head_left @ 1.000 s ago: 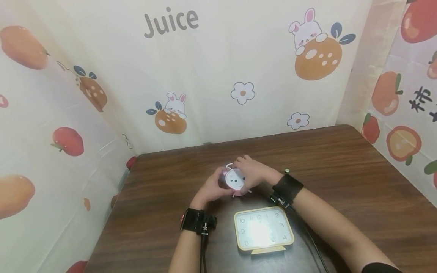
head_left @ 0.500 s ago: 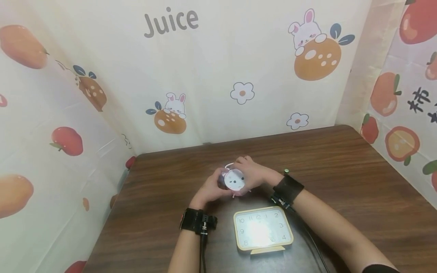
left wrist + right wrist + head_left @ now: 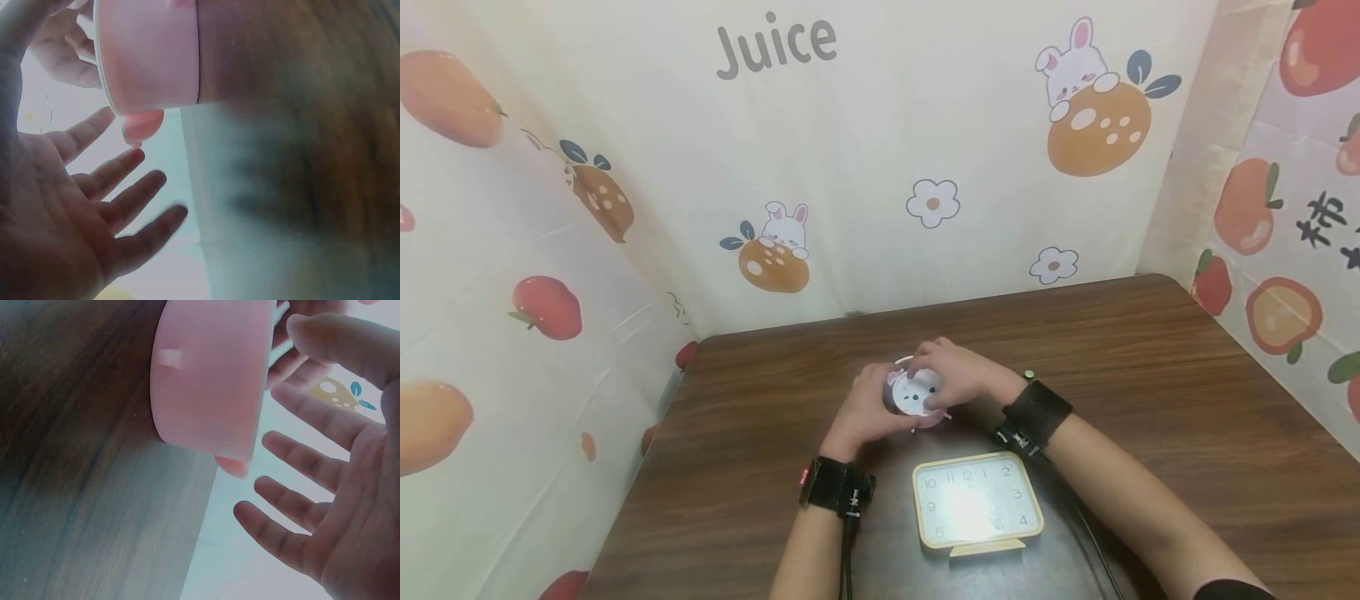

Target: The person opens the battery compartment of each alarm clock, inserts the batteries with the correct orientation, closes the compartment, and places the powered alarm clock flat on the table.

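Over now to the pink clock (image 3: 150,56), seemingly laid on its back on the surface (image 3: 760,417), white face (image 3: 906,402) up. Seeing the left hand (image 3: 862,410) spread at its left side and the right hand (image 3: 957,374) spread at its right, perhaps to steady it (no container to call). Spotting nearby the yellow clock (image 3: 977,500), set apart, perhaps to leave working room.

Left wrist strap (image 3: 826,483): black, red tag (image 3: 805,477) at 9 o'clock, thin black cable (image 3: 847,554) toward 6. Right wrist strap (image 3: 1043,408): also black, green nub (image 3: 1029,375) at 12, second cable (image 3: 1093,537) toward 5. Black sleeve (image 3: 1232,590), right arm (image 3: 1142,492).
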Motion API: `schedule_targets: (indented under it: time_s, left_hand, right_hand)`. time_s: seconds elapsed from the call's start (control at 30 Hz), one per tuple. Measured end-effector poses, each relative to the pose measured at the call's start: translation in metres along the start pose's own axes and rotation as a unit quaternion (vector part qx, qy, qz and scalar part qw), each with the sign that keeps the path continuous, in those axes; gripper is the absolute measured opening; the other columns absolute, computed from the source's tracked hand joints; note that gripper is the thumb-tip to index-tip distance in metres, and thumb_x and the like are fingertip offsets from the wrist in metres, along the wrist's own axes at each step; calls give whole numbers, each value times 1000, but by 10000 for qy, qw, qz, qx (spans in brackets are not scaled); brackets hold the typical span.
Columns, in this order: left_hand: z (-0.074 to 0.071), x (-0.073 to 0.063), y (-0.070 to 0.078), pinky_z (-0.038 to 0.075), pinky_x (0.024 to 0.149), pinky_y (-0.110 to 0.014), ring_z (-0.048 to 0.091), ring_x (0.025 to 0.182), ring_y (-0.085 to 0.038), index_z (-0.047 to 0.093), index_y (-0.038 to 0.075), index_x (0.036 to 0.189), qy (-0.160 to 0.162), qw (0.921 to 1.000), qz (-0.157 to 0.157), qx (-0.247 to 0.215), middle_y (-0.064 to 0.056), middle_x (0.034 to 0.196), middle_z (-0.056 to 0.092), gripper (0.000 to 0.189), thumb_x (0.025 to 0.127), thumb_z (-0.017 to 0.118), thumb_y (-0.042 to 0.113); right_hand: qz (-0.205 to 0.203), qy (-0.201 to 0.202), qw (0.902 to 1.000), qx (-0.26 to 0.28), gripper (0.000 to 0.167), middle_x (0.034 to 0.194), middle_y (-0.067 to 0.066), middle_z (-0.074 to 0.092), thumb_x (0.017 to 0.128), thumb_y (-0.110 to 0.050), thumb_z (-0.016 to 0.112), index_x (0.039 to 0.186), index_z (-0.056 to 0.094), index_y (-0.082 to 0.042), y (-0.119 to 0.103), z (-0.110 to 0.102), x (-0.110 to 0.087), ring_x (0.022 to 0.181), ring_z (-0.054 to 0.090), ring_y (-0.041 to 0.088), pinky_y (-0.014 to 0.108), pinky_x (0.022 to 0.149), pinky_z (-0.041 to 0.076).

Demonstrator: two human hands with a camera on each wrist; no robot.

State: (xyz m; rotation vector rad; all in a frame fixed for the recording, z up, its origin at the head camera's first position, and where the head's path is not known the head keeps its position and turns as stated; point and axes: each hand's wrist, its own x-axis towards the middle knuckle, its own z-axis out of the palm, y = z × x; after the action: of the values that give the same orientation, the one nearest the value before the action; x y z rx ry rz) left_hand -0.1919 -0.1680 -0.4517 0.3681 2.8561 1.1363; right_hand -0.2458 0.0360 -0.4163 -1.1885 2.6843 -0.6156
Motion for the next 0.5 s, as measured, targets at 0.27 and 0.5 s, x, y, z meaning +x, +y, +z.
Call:
schedule_targets:
  time_s: [0.27,0.5]
  left_hand:
    - [3,-2,11,45,93,-51,51,113,-22,52,26,129,374,9894,-43,1401,1,125,56,91,58,69,80]
    - [4,-2,14,38,96,-58,50,118,-25,51,26,132,352,9864,-91,1604,0,129,57,93,60,65,83]
  right_hand:
    - [168,-212,9980,-580,33,114,1,59,69,-30,83,100,72,-22,-11,1,7,102,48,20,35,78,51]
    - [203,-319,9963,-774,31,110,0,59,69,-32,84,97,73,-22,-15,1,10,100,48,20,36,78,50]
